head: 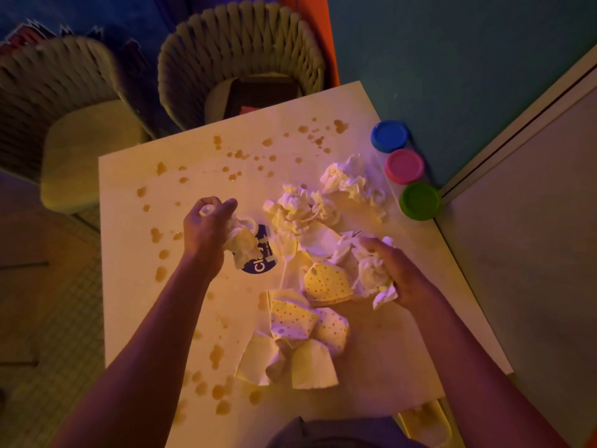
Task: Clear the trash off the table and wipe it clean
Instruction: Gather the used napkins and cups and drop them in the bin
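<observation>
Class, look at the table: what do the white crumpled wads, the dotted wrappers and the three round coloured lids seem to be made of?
White wads: soft tissue paper, judging by fine crumples. Dotted wrappers: stiffer printed paper, matte, holding sharp folds. Coloured lids: probably smooth moulded plastic, with even colour and rims.

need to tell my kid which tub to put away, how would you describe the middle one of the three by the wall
Start at the white table and go to its far right edge, where three round tubs stand in a row against the wall. The pink-lidded tub is the middle one, with the blue-lidded tub farther away and the green-lidded tub nearer. Only its lid is pink.
</observation>
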Demonstrator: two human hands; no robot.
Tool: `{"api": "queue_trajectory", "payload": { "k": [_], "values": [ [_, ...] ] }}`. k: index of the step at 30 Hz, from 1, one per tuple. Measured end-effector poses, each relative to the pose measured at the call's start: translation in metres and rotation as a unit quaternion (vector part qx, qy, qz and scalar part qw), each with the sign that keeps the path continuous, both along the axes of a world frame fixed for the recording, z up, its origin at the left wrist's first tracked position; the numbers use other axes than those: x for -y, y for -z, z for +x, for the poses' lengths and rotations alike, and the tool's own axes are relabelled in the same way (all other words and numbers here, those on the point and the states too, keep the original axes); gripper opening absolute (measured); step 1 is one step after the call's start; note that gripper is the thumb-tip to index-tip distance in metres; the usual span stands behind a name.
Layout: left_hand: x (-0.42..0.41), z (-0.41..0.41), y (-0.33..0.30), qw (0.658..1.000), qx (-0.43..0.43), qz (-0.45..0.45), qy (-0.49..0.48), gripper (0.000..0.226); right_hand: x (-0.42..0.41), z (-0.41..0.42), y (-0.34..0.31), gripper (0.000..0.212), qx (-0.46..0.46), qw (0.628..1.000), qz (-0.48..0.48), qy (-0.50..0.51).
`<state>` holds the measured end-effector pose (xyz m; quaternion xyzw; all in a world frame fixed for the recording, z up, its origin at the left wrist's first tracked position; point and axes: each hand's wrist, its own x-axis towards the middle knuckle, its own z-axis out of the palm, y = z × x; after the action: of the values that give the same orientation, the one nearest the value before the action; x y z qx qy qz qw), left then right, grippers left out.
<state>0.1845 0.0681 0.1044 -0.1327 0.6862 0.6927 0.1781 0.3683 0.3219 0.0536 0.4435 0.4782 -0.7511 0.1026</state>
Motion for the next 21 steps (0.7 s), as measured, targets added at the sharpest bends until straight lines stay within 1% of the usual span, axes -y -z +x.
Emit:
{"api": "queue_trajectory", "payload": {
  "k": [3, 5, 7, 9, 12, 15, 17, 19, 21],
  "values": [
    [-0.001, 0.006, -0.001, 0.998, -0.006, -0.045, 0.049, 0.022, -0.010, 0.001, -0.002, 0.029, -0.038, 0.999, -0.005, -0.020],
    [-0.005, 0.011, 0.003, 0.993, -0.013, -0.085, 0.083, 0.018, -0.011, -0.003, -0.001, 0.033, -0.035, 0.999, 0.013, -0.005],
    [-0.010, 0.016, 0.006, 0.984, -0.021, -0.127, 0.125, 0.016, -0.010, -0.008, 0.002, 0.022, -0.024, 0.998, 0.037, 0.039],
    [-0.015, 0.020, 0.011, 0.970, -0.032, -0.170, 0.170, 0.021, -0.007, -0.013, 0.003, 0.016, -0.018, 0.996, 0.049, 0.066],
    [-0.026, 0.020, 0.021, 0.941, -0.073, -0.249, 0.218, 0.035, -0.007, -0.023, -0.002, 0.006, 0.007, 0.993, 0.102, 0.056],
    [-0.042, 0.012, 0.032, 0.901, -0.133, -0.324, 0.255, 0.045, -0.011, -0.033, -0.003, 0.005, 0.024, 0.989, 0.136, 0.045],
    [-0.054, 0.006, 0.039, 0.876, -0.150, -0.359, 0.285, 0.050, -0.012, -0.041, -0.004, 0.005, 0.016, 0.991, 0.130, 0.042],
    [-0.065, 0.000, 0.047, 0.855, -0.150, -0.387, 0.311, 0.055, -0.011, -0.051, -0.004, 0.004, 0.001, 0.991, 0.129, 0.035],
    [-0.075, -0.007, 0.054, 0.823, -0.161, -0.424, 0.342, 0.061, -0.010, -0.064, -0.003, 0.008, -0.019, 0.987, 0.154, 0.032]
  ]
}}
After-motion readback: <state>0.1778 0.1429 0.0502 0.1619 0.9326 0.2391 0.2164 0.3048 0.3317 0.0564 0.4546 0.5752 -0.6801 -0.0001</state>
